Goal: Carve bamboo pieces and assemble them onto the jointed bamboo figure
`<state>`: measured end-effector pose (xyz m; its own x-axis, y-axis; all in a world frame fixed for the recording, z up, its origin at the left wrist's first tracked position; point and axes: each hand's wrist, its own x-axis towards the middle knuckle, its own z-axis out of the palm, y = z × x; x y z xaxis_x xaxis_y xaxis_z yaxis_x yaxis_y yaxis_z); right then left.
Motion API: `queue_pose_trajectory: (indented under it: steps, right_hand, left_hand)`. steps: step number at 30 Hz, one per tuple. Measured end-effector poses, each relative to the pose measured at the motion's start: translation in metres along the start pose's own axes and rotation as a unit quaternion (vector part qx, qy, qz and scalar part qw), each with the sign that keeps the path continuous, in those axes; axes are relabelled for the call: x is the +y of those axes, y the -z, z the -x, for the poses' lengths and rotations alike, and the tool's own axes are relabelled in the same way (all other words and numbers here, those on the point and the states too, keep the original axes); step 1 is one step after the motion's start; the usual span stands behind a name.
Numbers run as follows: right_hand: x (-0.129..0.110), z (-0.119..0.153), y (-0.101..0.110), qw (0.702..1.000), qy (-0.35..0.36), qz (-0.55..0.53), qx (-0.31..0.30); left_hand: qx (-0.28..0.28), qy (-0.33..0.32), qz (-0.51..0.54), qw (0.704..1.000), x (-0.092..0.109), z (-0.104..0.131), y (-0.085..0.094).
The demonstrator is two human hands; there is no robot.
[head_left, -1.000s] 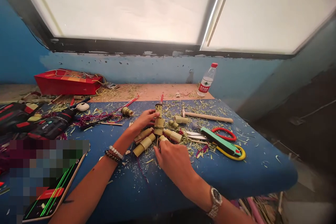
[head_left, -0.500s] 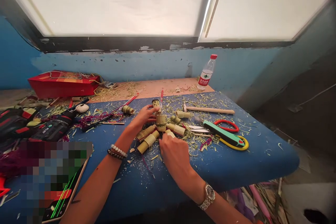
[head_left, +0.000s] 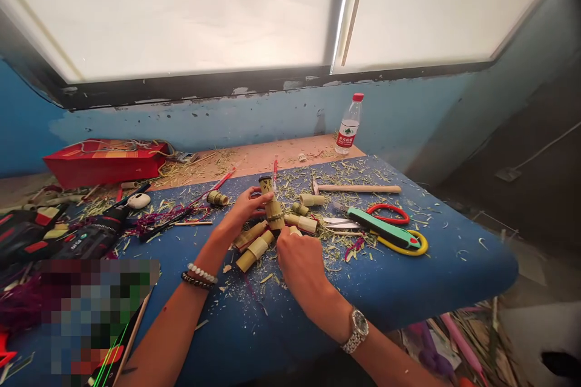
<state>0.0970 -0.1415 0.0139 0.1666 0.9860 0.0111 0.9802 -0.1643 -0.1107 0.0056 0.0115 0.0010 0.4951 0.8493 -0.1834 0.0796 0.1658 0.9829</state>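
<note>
A small bamboo figure stands on the blue table, with a dark-topped head piece (head_left: 265, 184) that bears black marks, a body piece (head_left: 274, 213) below it, and bamboo limb pieces spread around its base. My left hand (head_left: 249, 204) has its fingers closed on the figure at the neck, from the left side. At the figure's lower right, my right hand (head_left: 299, 257) is closed beside a pale bamboo piece (head_left: 295, 231); its fingertips are hidden. Another jointed bamboo limb (head_left: 254, 252) lies at the lower left of the body.
Right of the hands lie a hammer (head_left: 358, 188), scissors (head_left: 390, 213) and a green-handled knife (head_left: 384, 230). A bottle (head_left: 348, 127) and red box (head_left: 106, 163) stand behind. Power tools (head_left: 91, 239) and a tablet or phone (head_left: 136, 326) are left. Shavings cover much of the table.
The view has shifted and tilted slightly. The figure's head and body now lean a little to the left, and my left hand has moved slightly lower on it.
</note>
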Motion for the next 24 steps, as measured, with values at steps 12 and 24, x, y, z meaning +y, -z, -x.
queue_pose_trajectory:
  steps: [12, 24]
  right_hand:
    - [0.001, -0.001, -0.002, 1.000, -0.018, 0.003, 0.019]
    - [0.010, 0.004, -0.006, 0.998, 0.014, 0.027, 0.061]
  left_hand:
    - [0.009, 0.030, 0.002, 0.999, 0.002, 0.001, -0.004]
    - [0.025, 0.036, 0.001, 0.999, 0.000, 0.005, -0.010]
